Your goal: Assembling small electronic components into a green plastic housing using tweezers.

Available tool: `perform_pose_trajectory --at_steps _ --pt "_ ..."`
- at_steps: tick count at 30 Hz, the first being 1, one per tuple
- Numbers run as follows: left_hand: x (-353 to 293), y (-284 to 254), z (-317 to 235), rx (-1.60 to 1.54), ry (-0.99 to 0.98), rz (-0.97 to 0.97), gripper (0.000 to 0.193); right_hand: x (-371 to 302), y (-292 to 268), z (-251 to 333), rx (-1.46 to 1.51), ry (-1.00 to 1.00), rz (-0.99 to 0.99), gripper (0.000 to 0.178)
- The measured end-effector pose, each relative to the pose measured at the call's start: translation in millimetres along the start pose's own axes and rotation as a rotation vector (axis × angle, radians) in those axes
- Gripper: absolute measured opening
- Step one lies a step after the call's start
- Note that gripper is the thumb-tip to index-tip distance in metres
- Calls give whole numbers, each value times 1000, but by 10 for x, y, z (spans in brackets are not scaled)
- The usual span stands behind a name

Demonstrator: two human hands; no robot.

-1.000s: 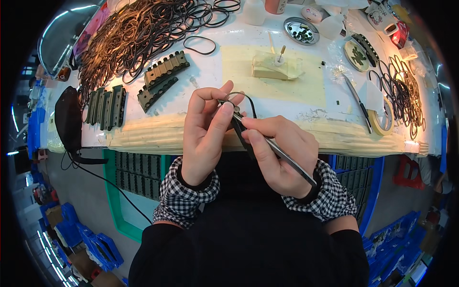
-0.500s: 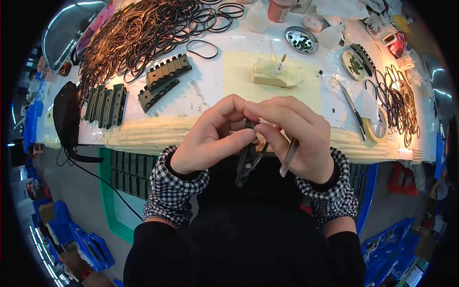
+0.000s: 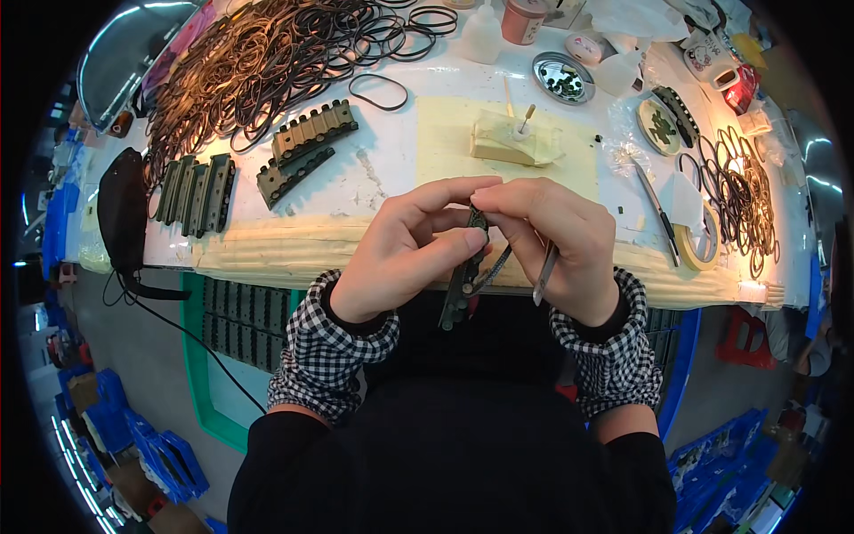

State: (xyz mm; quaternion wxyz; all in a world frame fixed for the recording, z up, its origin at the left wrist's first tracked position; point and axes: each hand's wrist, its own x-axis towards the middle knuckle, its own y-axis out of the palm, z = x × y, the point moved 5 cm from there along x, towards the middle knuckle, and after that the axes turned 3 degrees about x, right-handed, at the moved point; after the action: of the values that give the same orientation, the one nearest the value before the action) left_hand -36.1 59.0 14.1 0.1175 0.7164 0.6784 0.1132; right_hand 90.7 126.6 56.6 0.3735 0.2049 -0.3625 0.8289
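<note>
The worktop [image 3: 391, 147] carries a heap of dark loops [image 3: 267, 71], cut off above. At the near rim, the left hand [image 3: 400, 245] and right hand [image 3: 569, 240] meet, fingers covering the top of the dark strip [image 3: 455, 298] the left grips. The right clasps a metal tool [image 3: 544, 278], partly hidden; a thin band [image 3: 496, 270] vanishes between them.

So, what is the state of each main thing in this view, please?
Left hand, pinching the dark green strip
Right hand, fingertips at strip's upper end
Dark green strip, held, lower end free
Slim metal tool, tucked in right hand
Round metal dish, uncovered, small dark pieces inside
Black-and-silver pointed tool, lying down, unheld
Heap of looped bands, tangled
Green crate, dark strips inside
</note>
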Motion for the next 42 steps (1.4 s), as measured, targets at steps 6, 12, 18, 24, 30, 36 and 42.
perform_pose_trajectory --at_steps 6,12,18,24,30,36,42 --pt "-26 4 33 -95 -35 23 41 -10 -6 26 32 92 39 13" --pt "-42 29 50 -157 -41 38 40 -44 2 58 24 169 30 10" --pt "-82 5 91 -152 -65 28 39 -67 26 53 141 340 18 6" --pt "-80 5 84 -142 -61 23 40 -98 55 59 108 289 -27 10" --pt "-83 -26 81 -170 -103 82 44 -90 31 86 8 78 39 17" --pt "-55 -8 98 -106 -67 57 45 -49 -13 58 -60 19 94 18" --pt "-59 -20 88 -52 -102 44 46 -77 7 -15 32 154 112 15"
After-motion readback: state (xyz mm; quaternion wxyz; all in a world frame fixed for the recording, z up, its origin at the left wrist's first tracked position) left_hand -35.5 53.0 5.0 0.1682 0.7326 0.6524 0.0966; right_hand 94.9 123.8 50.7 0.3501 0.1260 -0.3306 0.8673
